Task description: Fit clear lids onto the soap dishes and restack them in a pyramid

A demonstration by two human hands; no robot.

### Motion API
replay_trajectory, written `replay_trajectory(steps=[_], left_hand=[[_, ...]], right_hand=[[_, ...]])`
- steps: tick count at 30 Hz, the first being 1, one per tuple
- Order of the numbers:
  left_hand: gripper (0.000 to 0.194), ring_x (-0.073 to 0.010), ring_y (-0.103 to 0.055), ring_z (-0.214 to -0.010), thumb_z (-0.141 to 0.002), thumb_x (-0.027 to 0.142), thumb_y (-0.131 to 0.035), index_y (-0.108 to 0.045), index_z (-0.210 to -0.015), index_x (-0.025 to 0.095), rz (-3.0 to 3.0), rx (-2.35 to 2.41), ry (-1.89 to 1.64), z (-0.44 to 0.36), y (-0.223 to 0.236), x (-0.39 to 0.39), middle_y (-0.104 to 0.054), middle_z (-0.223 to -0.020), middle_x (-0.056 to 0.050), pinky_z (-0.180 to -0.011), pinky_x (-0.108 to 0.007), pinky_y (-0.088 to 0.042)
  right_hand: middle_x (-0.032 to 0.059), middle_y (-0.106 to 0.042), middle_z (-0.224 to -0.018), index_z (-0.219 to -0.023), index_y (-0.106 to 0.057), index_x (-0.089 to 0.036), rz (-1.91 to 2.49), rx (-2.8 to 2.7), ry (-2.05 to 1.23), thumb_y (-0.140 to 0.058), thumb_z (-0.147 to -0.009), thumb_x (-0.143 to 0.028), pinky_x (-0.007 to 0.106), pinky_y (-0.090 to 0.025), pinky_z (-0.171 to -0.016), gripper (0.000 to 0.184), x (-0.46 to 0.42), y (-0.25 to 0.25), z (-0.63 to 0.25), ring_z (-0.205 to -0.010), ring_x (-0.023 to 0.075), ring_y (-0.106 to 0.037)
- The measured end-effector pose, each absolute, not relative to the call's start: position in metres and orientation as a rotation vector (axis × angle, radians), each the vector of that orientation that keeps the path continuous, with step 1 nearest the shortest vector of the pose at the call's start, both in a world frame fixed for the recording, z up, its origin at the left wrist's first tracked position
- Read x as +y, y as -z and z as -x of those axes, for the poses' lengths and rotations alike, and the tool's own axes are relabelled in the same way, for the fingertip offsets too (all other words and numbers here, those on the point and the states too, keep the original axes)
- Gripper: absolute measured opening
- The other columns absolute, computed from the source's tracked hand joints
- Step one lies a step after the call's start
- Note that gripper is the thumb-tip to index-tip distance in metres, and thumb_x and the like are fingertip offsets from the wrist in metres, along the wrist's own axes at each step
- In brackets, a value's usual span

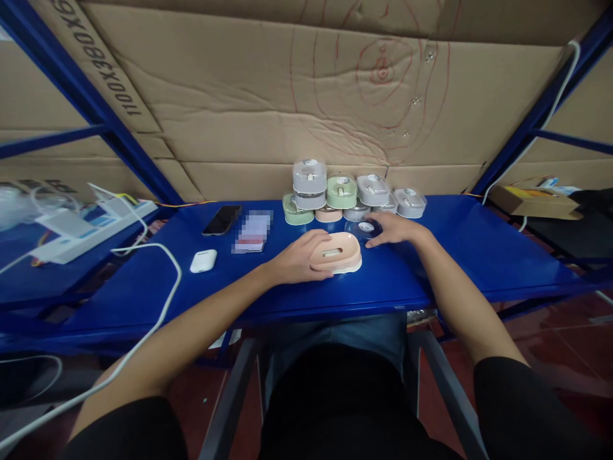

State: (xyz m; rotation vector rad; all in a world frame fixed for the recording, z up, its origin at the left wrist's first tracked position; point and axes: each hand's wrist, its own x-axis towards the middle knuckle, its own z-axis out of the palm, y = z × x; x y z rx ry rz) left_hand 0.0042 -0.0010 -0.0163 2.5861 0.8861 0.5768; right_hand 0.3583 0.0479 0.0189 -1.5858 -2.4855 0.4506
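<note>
Mod. light, faint sheen on blue tbl, blurry wide-angle edges, phone scrn pixelated

Room over blue tabletop at right, stacked cases blocking behind, peach case before them

Smooth plastic peach case, glossy clear-plastic lid, glossy tabletop, matt creased cardboard

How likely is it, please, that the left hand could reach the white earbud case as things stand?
Probably yes: the earbud case lies uncovered on the table, though the left hand would first have to release the peach box.
</note>
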Motion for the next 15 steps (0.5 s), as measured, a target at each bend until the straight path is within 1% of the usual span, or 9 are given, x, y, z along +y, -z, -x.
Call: replay_trajectory(steps=[2,4,7,10,12,15], left_hand=[[0.083,-0.0421,-0.048,-0.161,-0.087,0.055,-0.086,-0.057,-0.156,0.02,-2.628,0.871,-0.565,-0.0056,0.0189,-0.0009,-0.053,-0.167,-0.019,-0.135,-0.06,-0.04],[0.075,-0.0406,-0.047,-0.161,-0.09,0.049,-0.082,-0.058,-0.155,0.021,-2.676,0.85,-0.589,-0.0068,0.0208,-0.002,-0.056,-0.165,-0.017,-0.136,-0.06,-0.04],[0.068,-0.039,-0.047,-0.161,-0.09,0.042,-0.08,-0.06,-0.152,0.023,-2.717,0.844,-0.642,-0.0075,0.0214,-0.0043,-0.06,-0.161,-0.014,-0.136,-0.058,-0.04],[0.071,-0.0398,-0.05,-0.158,-0.089,0.047,-0.083,-0.061,-0.151,0.022,-2.692,0.864,-0.677,-0.007,0.0193,-0.0059,-0.06,-0.161,-0.016,-0.135,-0.058,-0.041],[0.076,-0.0409,-0.052,-0.157,-0.087,0.052,-0.085,-0.06,-0.152,0.021,-2.661,0.878,-0.699,-0.0066,0.0172,-0.0067,-0.058,-0.163,-0.018,-0.134,-0.059,-0.041],[0.078,-0.0409,-0.053,-0.156,-0.087,0.053,-0.086,-0.059,-0.154,0.023,-2.611,0.904,-0.702,-0.0068,0.014,-0.0082,-0.058,-0.163,-0.017,-0.134,-0.061,-0.042]], right_hand=[[0.0198,-0.066,-0.16,-0.16,-0.063,-0.019,1.584,-2.483,-0.452,-0.098,-0.069,-0.063,0.063,-0.05,-0.125,0.108,0.0479,-0.0188,-0.3576,-0.146,0.0497,-0.063],[0.0199,-0.066,-0.16,-0.161,-0.062,-0.019,1.583,-2.489,-0.445,-0.098,-0.069,-0.064,0.063,-0.05,-0.125,0.108,0.0484,-0.0182,-0.3574,-0.146,0.0495,-0.062],[0.018,-0.068,-0.159,-0.16,-0.063,-0.022,1.563,-2.494,-0.43,-0.097,-0.069,-0.064,0.062,-0.052,-0.124,0.106,0.0492,-0.0169,-0.358,-0.145,0.0479,-0.064],[0.0162,-0.07,-0.156,-0.157,-0.065,-0.024,1.527,-2.503,-0.419,-0.097,-0.07,-0.063,0.062,-0.053,-0.121,0.101,0.0488,-0.0169,-0.3584,-0.143,0.0473,-0.065],[0.0175,-0.071,-0.155,-0.157,-0.065,-0.022,1.53,-2.5,-0.422,-0.098,-0.07,-0.062,0.062,-0.053,-0.121,0.101,0.0478,-0.0178,-0.358,-0.141,0.0479,-0.066],[0.0188,-0.069,-0.156,-0.157,-0.065,-0.021,1.557,-2.487,-0.437,-0.098,-0.069,-0.062,0.061,-0.053,-0.122,0.103,0.0468,-0.019,-0.3571,-0.142,0.0481,-0.066]])
